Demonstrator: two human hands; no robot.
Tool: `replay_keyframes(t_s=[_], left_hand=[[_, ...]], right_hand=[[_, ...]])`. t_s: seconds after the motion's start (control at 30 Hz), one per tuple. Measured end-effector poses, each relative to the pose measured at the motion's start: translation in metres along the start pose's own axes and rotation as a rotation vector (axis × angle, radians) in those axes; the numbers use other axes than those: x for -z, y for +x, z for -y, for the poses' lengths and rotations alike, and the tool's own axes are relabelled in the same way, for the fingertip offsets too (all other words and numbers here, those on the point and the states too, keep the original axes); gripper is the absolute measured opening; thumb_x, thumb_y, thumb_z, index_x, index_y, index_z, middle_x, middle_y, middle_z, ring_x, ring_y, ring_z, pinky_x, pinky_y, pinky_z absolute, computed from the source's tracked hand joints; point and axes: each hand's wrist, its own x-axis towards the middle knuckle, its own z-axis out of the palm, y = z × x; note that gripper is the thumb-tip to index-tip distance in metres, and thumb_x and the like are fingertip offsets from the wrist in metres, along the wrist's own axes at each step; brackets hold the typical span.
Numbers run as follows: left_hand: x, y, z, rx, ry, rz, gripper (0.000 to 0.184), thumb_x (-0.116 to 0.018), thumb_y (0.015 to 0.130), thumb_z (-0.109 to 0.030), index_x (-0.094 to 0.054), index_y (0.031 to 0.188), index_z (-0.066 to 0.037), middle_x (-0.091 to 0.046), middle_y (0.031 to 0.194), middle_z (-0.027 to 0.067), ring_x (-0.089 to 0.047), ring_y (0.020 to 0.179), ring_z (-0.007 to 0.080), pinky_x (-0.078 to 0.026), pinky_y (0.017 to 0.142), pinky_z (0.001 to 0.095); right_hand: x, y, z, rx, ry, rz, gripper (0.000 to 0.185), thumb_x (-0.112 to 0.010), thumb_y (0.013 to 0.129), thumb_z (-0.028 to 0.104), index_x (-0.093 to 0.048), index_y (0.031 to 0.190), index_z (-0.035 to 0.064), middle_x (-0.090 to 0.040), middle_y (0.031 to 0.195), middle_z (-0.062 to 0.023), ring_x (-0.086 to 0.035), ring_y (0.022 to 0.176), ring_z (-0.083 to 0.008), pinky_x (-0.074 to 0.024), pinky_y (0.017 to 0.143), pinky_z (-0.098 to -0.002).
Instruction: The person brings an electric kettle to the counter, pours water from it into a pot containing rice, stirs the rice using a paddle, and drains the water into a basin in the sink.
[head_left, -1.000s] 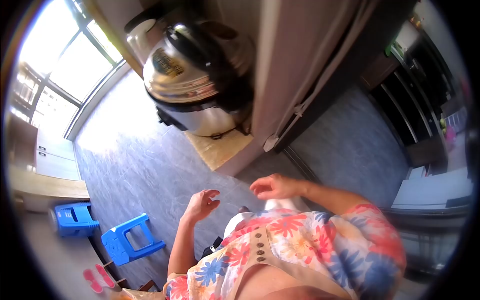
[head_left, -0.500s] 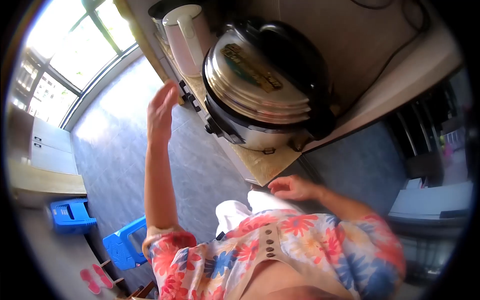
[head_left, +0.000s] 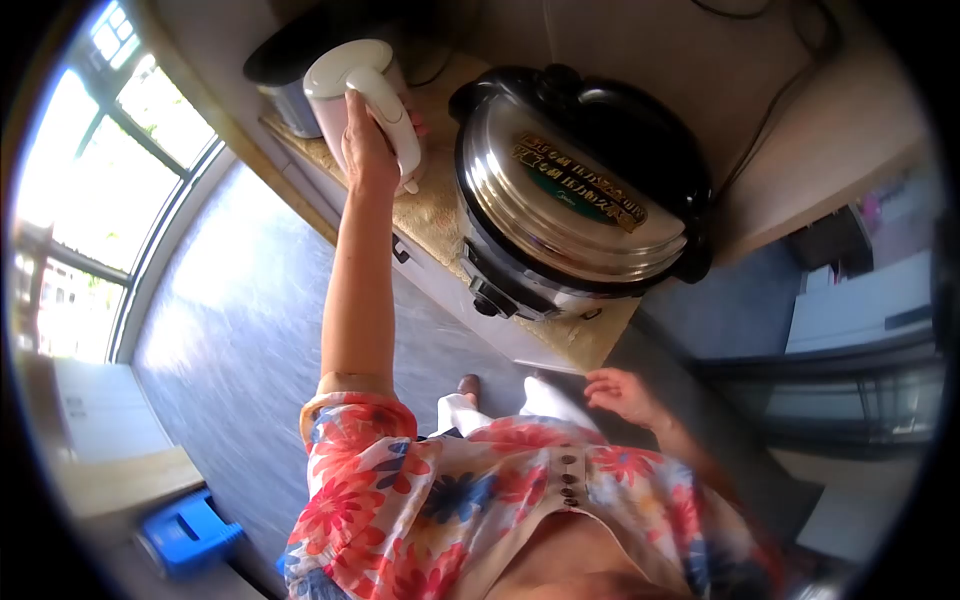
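Observation:
My left hand point(head_left: 368, 142) is wrapped round the handle of a white and pale pink kettle point(head_left: 330, 85), which stands on a tan mat point(head_left: 432, 215) at the upper left. Right of the kettle, on the same mat, sits a large electric cooker point(head_left: 570, 190) with a shiny metal lid and black handle. My right hand point(head_left: 622, 395) hangs below the mat's front corner, fingers slightly bent and apart, touching nothing.
Behind the kettle is a dark-topped metal container point(head_left: 290, 108). A black cord point(head_left: 765, 130) lies at the upper right. A blue stool point(head_left: 190, 532) stands at the lower left, with windows point(head_left: 110, 190) above. A glossy dark surface point(head_left: 840, 400) is at the right.
My left hand has reached up and forward and taken hold of the kettle's handle. My right hand has shifted slightly right. The view has moved closer to the counter.

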Motion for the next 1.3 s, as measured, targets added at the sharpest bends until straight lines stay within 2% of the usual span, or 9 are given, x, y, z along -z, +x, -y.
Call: replay_keyframes(t_s=[0.1, 0.17, 0.47, 0.77, 1.03, 1.1, 1.17, 1.23, 1.3], left_hand=[[-0.012, -0.010, -0.003, -0.071, 0.166, -0.209, 0.057, -0.027, 0.092, -0.047, -0.055, 0.090, 0.002, -0.054, 0.062, 0.0120, -0.054, 0.055, 0.0227, -0.048, 0.052, 0.0336], [-0.012, -0.015, -0.011, -0.106, 0.213, -0.233, 0.053, -0.029, 0.092, -0.044, -0.056, 0.086, 0.000, -0.053, 0.058, 0.0106, -0.052, 0.051, 0.0208, -0.046, 0.048, 0.0319], [0.009, -0.005, -0.042, -0.122, 0.188, -0.141, 0.048, -0.028, 0.091, -0.040, -0.054, 0.076, -0.002, -0.051, 0.056, 0.0098, -0.048, 0.048, 0.0194, -0.042, 0.046, 0.0305], [0.018, -0.034, -0.071, -0.244, 0.243, -0.078, 0.043, -0.029, 0.093, -0.035, -0.051, 0.081, 0.000, -0.048, 0.055, 0.0118, -0.046, 0.047, 0.0206, -0.039, 0.045, 0.0326], [0.044, -0.133, -0.096, -0.235, 0.241, 0.070, 0.043, -0.027, 0.095, -0.037, -0.053, 0.089, -0.003, -0.046, 0.058, 0.0059, -0.040, 0.048, 0.0137, -0.031, 0.042, 0.0267], [0.042, -0.175, -0.095, -0.242, 0.244, -0.017, 0.044, -0.027, 0.094, -0.037, -0.053, 0.089, -0.002, -0.048, 0.061, 0.0058, -0.040, 0.049, 0.0133, -0.031, 0.042, 0.0264], [0.038, -0.221, -0.092, -0.249, 0.242, -0.038, 0.044, -0.026, 0.095, -0.036, -0.052, 0.092, -0.001, -0.052, 0.077, 0.0072, -0.040, 0.049, 0.0133, -0.031, 0.041, 0.0266], [0.012, -0.267, -0.083, -0.303, 0.231, -0.243, 0.043, -0.027, 0.095, -0.039, -0.051, 0.090, -0.003, -0.050, 0.066, 0.0082, -0.038, 0.043, 0.0141, -0.030, 0.038, 0.0269], [0.018, -0.310, -0.074, -0.307, 0.237, -0.216, 0.045, -0.026, 0.095, -0.040, -0.050, 0.096, -0.002, -0.053, 0.078, 0.0077, -0.038, 0.044, 0.0130, -0.030, 0.038, 0.0264]], right_hand=[[-0.016, -0.007, -0.009, -0.013, 0.068, -0.033, 0.034, -0.058, 0.084, 0.006, -0.049, 0.115, -0.0031, -0.058, 0.099, -0.0085, -0.056, 0.086, -0.0100, -0.0478, 0.078, -0.0228], [-0.021, -0.012, -0.013, -0.010, 0.103, -0.075, 0.032, -0.057, 0.084, 0.006, -0.050, 0.113, -0.0030, -0.058, 0.098, -0.0079, -0.057, 0.085, -0.0098, -0.0480, 0.078, -0.0229], [-0.019, -0.029, -0.012, -0.055, 0.114, -0.215, 0.030, -0.058, 0.084, 0.007, -0.051, 0.112, -0.0022, -0.058, 0.095, -0.0072, -0.057, 0.082, -0.0094, -0.0485, 0.076, -0.0225], [0.001, -0.039, -0.024, -0.105, 0.067, -0.184, 0.032, -0.058, 0.083, 0.006, -0.051, 0.113, -0.0034, -0.059, 0.097, -0.0084, -0.057, 0.084, -0.0109, -0.0493, 0.076, -0.0239], [0.075, -0.030, -0.038, -0.027, -0.004, -0.030, 0.032, -0.061, 0.082, 0.006, -0.052, 0.111, -0.0028, -0.059, 0.094, -0.0085, -0.057, 0.084, -0.0108, -0.0493, 0.075, -0.0242], [0.099, -0.027, -0.039, -0.047, -0.035, 0.023, 0.032, -0.061, 0.081, 0.006, -0.053, 0.110, -0.0019, -0.060, 0.092, -0.0074, -0.057, 0.084, -0.0107, -0.0490, 0.075, -0.0244], [0.125, -0.025, -0.040, -0.001, -0.167, 0.101, 0.031, -0.062, 0.081, 0.007, -0.054, 0.110, -0.0008, -0.060, 0.090, -0.0056, -0.057, 0.083, -0.0103, -0.0487, 0.074, -0.0246], [0.148, -0.018, -0.046, 0.024, -0.254, 0.161, 0.030, -0.062, 0.080, 0.008, -0.055, 0.109, -0.0001, -0.061, 0.088, -0.0043, -0.057, 0.081, -0.0100, -0.0483, 0.073, -0.0246], [0.173, -0.014, -0.059, 0.008, -0.300, 0.196, 0.030, -0.062, 0.080, 0.010, -0.055, 0.108, 0.0002, -0.061, 0.087, -0.0033, -0.058, 0.078, -0.0097, -0.0477, 0.071, -0.0243]])
